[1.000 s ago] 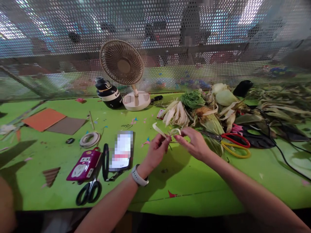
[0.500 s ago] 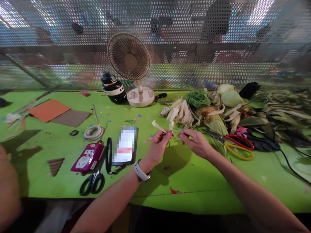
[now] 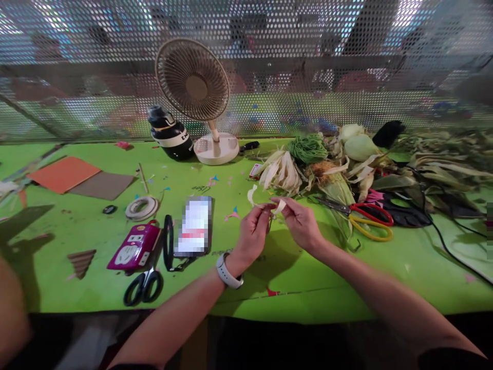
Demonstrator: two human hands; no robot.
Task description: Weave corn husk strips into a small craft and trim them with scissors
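Above the green tabletop [image 3: 331, 293], my left hand [image 3: 251, 234] is closed in a pinch on a pale strip of corn husk [image 3: 251, 194], whose curled end rises past the fingers. My right hand [image 3: 302, 222] is close against it, thumb and fingertips pinching another part of the strip. My fingers hide where the pieces meet. Beyond them lies a bundle of dried corn husks [image 3: 284, 176] with green twine [image 3: 308, 149] behind it. Scissors with red and yellow handles [image 3: 370, 224] rest right of my right hand.
Left of my hands lie a phone [image 3: 193, 226], a purple packet [image 3: 134, 245], black-handled scissors [image 3: 144, 287] and a tape roll [image 3: 141, 207]. A fan [image 3: 216, 150] and a black bottle [image 3: 171, 136] stand at the back, before a perforated metal screen [image 3: 269, 103]. Husks and a cable fill the right.
My right hand has come in closer to my left, and the husk strip has bent around at their fingertips. The whole view has shifted slightly.
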